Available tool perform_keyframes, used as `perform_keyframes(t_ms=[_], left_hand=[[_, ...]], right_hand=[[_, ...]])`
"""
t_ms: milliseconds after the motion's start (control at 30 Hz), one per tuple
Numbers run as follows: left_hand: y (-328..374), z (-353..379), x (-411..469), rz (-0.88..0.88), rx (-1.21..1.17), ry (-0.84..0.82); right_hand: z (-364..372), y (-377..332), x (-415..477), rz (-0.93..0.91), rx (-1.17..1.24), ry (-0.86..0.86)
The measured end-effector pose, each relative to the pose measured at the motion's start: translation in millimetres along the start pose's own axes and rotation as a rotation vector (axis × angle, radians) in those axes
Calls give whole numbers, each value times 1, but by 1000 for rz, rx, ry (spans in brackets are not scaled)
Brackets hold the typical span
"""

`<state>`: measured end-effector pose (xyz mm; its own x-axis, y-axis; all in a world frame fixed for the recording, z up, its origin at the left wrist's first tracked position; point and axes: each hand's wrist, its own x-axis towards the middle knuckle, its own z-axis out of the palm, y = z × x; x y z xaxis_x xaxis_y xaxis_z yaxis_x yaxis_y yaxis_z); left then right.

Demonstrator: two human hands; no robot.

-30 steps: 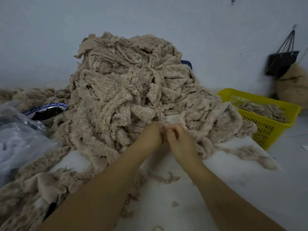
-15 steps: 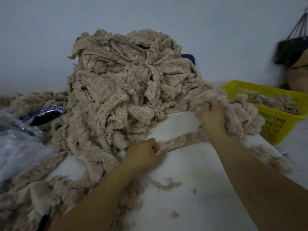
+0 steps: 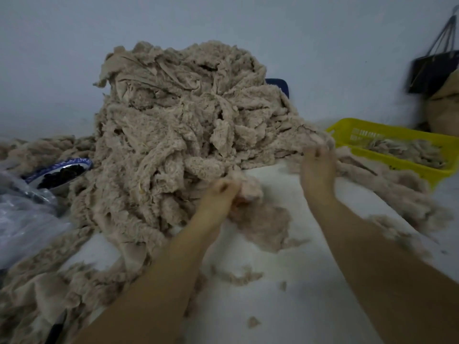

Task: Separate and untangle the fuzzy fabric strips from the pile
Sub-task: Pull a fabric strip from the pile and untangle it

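A tall pile of beige fuzzy fabric strips (image 3: 178, 135) stands on the white table (image 3: 285, 294) against the wall. My left hand (image 3: 221, 194) grips a bunched fuzzy strip (image 3: 250, 192) at the pile's front foot, and more of that fabric trails down onto the table below it. My right hand (image 3: 316, 170) is at the pile's right edge, fingers curled into fuzzy fabric (image 3: 310, 142) that it lifts off the table.
A yellow plastic basket (image 3: 407, 135) holding separated strips sits at the right. A blue-rimmed bowl (image 3: 59, 170) with dark contents and clear plastic bags (image 3: 22, 219) lie at the left. Loose strips and fluff scatter over the table; a dark bag (image 3: 432, 70) hangs at the far right.
My left hand moved forward to the pile's foot and took a bunched strip. The stretched strip between my hands is gone; my right hand stays at the pile's right edge in fabric.
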<state>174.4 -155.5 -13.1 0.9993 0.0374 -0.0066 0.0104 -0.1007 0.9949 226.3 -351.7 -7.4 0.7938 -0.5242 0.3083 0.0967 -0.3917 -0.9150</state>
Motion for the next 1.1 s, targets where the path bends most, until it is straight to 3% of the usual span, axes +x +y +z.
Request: perform_keyframes(t_ms=[100,233,333,400,533,600,667,767,800,867,933,1000,1100], left_hand=[[11,34,-2,85,285,-256],[18,6,9,79,612,-326],[22,-22,16,38,464,-51],[25,-30,18,100,498,68],[29,-45,19,481,736,295],[27,-54,24,599,857,510],[27,-61,32,497,891,620],[16,-71,40,201,847,544],[12,-74,41,112,814,482],[8,-72,37,23,777,365],[0,-61,19,92,862,289],[-12,-43,-7,217,1061,171],[-32,-20,-49,365,1170,-92]], right_hand=[[28,-30,-52,-141,189,-176],[42,-14,-78,32,135,-370],[51,-2,-80,28,-100,-611],[47,3,-66,-37,-249,-635],[17,24,-12,-116,-606,-193],[22,17,-12,-308,-537,-52],[40,0,-33,-411,-245,-208],[59,-2,-59,-93,-79,-742],[60,2,-61,-33,-90,-800],[60,5,-61,44,-20,-745],[62,-4,-68,236,203,-727],[64,-15,-79,408,435,-849],[62,-26,-94,404,381,-1021]])
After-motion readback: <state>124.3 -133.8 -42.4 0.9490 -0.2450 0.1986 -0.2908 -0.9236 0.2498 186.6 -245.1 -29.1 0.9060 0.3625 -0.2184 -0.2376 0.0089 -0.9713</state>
